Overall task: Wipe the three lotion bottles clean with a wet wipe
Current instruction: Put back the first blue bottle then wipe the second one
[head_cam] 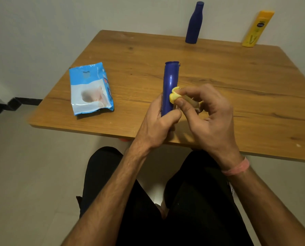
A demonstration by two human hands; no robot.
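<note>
Held bottle: dark blue lotion bottle (170,86), flat base pointing away from the person, its lower end hidden inside the left hand; held above the near part of the worktop.
Left hand (158,123): grip closed round the near end of the held bottle, thumb lying across its front.
Right hand (208,114): grip closed in a pinch on a small bunched wad, forefinger and thumb at the bottle's right side.
Wet wipe (174,95): yellowish bunched wad, pressed against the right flank of the held bottle about midway along its length.
Second bottle: dark blue, narrow-necked bottle (194,23), upright at the far edge of the worktop, close to the wall.
Third bottle: yellow bottle (257,29) with a printed label, at the far right of the worktop, leaning back toward the wall; well apart from the hands.
Wipe pack (90,88): light blue and white soft pack, lying flat on the left part of the worktop, apart from the held bottle.
Worktop (237,77): wood-grain board, set against a pale wall.
Wristband (237,167): pink band on the right wrist.
Person: seated, dark trousers visible below the worktop's near edge.
</note>
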